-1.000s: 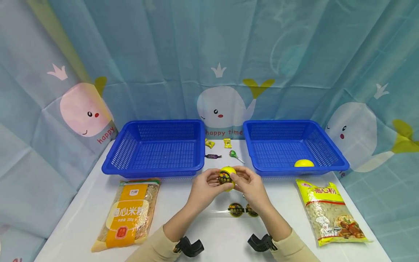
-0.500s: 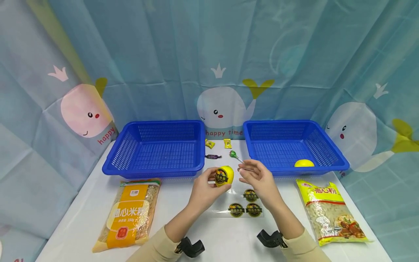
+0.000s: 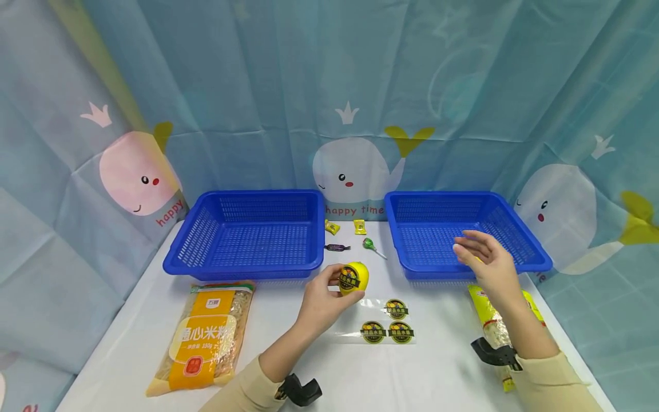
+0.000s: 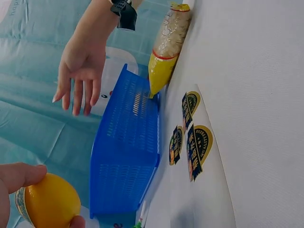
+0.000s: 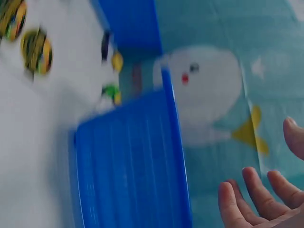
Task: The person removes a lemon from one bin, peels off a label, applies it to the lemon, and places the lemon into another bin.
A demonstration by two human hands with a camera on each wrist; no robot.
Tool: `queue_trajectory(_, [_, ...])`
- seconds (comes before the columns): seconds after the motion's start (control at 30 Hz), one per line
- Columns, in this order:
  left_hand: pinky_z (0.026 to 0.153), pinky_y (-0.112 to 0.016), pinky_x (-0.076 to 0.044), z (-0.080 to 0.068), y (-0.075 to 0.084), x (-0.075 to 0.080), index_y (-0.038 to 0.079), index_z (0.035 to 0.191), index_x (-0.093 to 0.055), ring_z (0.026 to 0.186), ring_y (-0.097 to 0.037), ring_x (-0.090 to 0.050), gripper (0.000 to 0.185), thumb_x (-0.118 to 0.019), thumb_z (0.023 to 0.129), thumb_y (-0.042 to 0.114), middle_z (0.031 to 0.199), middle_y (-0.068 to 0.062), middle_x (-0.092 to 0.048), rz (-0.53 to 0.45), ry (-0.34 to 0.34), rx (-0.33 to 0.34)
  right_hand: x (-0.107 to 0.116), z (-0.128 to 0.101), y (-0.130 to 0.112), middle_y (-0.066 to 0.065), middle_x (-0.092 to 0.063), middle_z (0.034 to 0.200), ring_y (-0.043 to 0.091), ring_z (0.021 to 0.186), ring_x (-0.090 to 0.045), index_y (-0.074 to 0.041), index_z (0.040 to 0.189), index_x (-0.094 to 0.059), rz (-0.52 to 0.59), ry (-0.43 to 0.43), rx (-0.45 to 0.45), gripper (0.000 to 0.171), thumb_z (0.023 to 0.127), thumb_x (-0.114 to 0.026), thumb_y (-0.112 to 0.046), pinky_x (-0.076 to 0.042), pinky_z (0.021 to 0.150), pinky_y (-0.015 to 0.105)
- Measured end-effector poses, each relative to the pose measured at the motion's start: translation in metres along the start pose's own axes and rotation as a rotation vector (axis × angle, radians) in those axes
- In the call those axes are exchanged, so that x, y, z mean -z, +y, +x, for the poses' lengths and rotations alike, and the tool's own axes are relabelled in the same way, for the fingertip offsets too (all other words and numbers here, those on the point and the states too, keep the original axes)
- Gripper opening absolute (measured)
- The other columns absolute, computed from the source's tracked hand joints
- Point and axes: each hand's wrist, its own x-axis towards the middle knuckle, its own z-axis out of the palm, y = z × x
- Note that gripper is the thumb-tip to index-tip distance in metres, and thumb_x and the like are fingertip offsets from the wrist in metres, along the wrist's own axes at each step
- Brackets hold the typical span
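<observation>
My left hand (image 3: 323, 297) grips a yellow lemon (image 3: 362, 276) above the middle of the table, thumb and fingers on its sides. A round black-and-gold sticker (image 3: 349, 277) is on the lemon's near face. In the left wrist view the same lemon (image 4: 54, 203) shows at the lower left. My right hand (image 3: 491, 269) hovers over the near rim of the right blue basket (image 3: 427, 266). Its fingers are loosely bent and hold nothing, as the right wrist view also shows. Behind that hand, a second lemon in the basket is almost wholly hidden.
A clear sheet with several stickers (image 3: 373, 332) lies below the left hand. Wrapped candies (image 3: 337, 248) and a green lollipop (image 3: 368, 244) sit between the baskets. A second blue basket (image 3: 242, 267) stands left. Noodle bags lie at left (image 3: 203, 337) and right (image 3: 481, 300).
My right hand has let go of the lemon and moved right, from beside it to over the right basket. The left hand keeps hold of the lemon at about the same spot.
</observation>
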Motion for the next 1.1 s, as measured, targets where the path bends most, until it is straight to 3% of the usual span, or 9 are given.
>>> queue_trajectory(0.17, [0.079, -0.023, -0.058, 0.001, -0.001, 0.000, 0.009, 0.131, -0.061, 0.106, -0.021, -0.063, 0.064, -0.087, 0.077, 0.030, 0.113, -0.006, -0.068, 0.008, -0.001, -0.002, 0.043, 0.009, 0.012, -0.009, -0.062, 0.133, -0.010, 0.115, -0.052, -0.020, 0.148, -0.048, -0.214, 0.048, -0.060, 0.058, 0.098, -0.064, -0.043, -0.043, 0.085, 0.001])
queue_trajectory(0.23, [0.080, -0.024, -0.059, 0.002, -0.001, -0.001, 0.009, 0.131, -0.061, 0.106, -0.021, -0.062, 0.063, -0.087, 0.077, 0.030, 0.113, -0.006, -0.068, 0.007, -0.002, -0.010, 0.059, 0.013, 0.018, -0.006, -0.061, 0.137, -0.003, 0.121, -0.052, -0.022, 0.150, -0.047, -0.277, 0.063, -0.089, 0.061, 0.097, -0.062, -0.047, -0.041, 0.085, 0.000])
queue_trajectory(0.3, [0.080, -0.027, -0.059, 0.002, -0.001, -0.001, 0.009, 0.130, -0.062, 0.106, -0.021, -0.062, 0.063, -0.087, 0.077, 0.030, 0.113, -0.006, -0.068, 0.004, -0.001, -0.016, 0.072, 0.016, 0.024, -0.004, -0.059, 0.142, 0.008, 0.129, -0.050, -0.024, 0.152, -0.045, -0.322, 0.084, -0.126, 0.064, 0.097, -0.062, -0.051, -0.044, 0.093, 0.007])
queue_trajectory(0.43, [0.081, -0.029, -0.060, 0.002, 0.000, -0.002, 0.009, 0.131, -0.061, 0.106, -0.021, -0.062, 0.063, -0.087, 0.077, 0.030, 0.113, -0.005, -0.068, 0.000, -0.001, -0.014, 0.094, 0.019, 0.040, -0.001, -0.056, 0.143, 0.023, 0.134, -0.043, -0.024, 0.153, -0.045, -0.378, 0.162, -0.202, 0.068, 0.094, -0.063, -0.054, -0.046, 0.091, 0.012])
queue_trajectory(0.5, [0.081, -0.027, -0.059, 0.002, 0.000, -0.002, 0.009, 0.131, -0.061, 0.106, -0.020, -0.062, 0.063, -0.087, 0.077, 0.031, 0.114, -0.005, -0.068, 0.002, -0.005, -0.013, 0.104, 0.019, 0.048, 0.006, -0.052, 0.147, 0.029, 0.132, -0.040, -0.022, 0.154, -0.044, -0.408, 0.199, -0.243, 0.071, 0.094, -0.063, -0.056, -0.047, 0.086, 0.018])
queue_trajectory(0.57, [0.080, -0.024, -0.058, 0.002, 0.001, -0.003, 0.009, 0.131, -0.061, 0.107, -0.021, -0.063, 0.064, -0.087, 0.077, 0.031, 0.115, -0.005, -0.068, 0.003, -0.010, -0.014, 0.112, 0.020, 0.056, 0.017, -0.042, 0.155, 0.038, 0.135, -0.036, -0.016, 0.155, -0.041, -0.419, 0.215, -0.279, 0.075, 0.094, -0.063, -0.055, -0.051, 0.092, 0.032])
queue_trajectory(0.7, [0.080, -0.022, -0.058, 0.003, 0.002, -0.003, 0.010, 0.132, -0.060, 0.108, -0.021, -0.062, 0.064, -0.087, 0.078, 0.030, 0.116, -0.005, -0.067, -0.002, -0.011, -0.013, 0.123, 0.021, 0.068, 0.034, -0.018, 0.161, 0.058, 0.141, -0.025, -0.009, 0.159, -0.027, -0.452, 0.186, -0.349, 0.085, 0.096, -0.059, -0.056, -0.037, 0.102, 0.074])
queue_trajectory(0.9, [0.080, -0.024, -0.058, 0.004, 0.006, -0.005, 0.010, 0.132, -0.060, 0.108, -0.023, -0.063, 0.063, -0.087, 0.078, 0.029, 0.120, -0.004, -0.065, 0.010, -0.010, -0.015, 0.128, 0.023, 0.081, 0.041, -0.006, 0.158, 0.064, 0.142, -0.014, -0.005, 0.160, -0.003, -0.447, 0.072, -0.431, 0.096, 0.098, -0.050, -0.060, -0.026, 0.106, 0.077])
queue_trajectory(1.1, [0.083, -0.028, -0.058, 0.016, 0.016, -0.015, 0.010, 0.134, -0.060, 0.107, -0.019, -0.061, 0.063, -0.085, 0.080, 0.031, 0.119, -0.003, -0.064, 0.078, -0.052, -0.034, 0.131, 0.019, 0.086, 0.041, 0.000, 0.158, 0.064, 0.143, -0.009, -0.005, 0.159, 0.003, -0.401, 0.050, -0.448, 0.097, 0.098, -0.048, -0.061, -0.021, 0.108, 0.076])
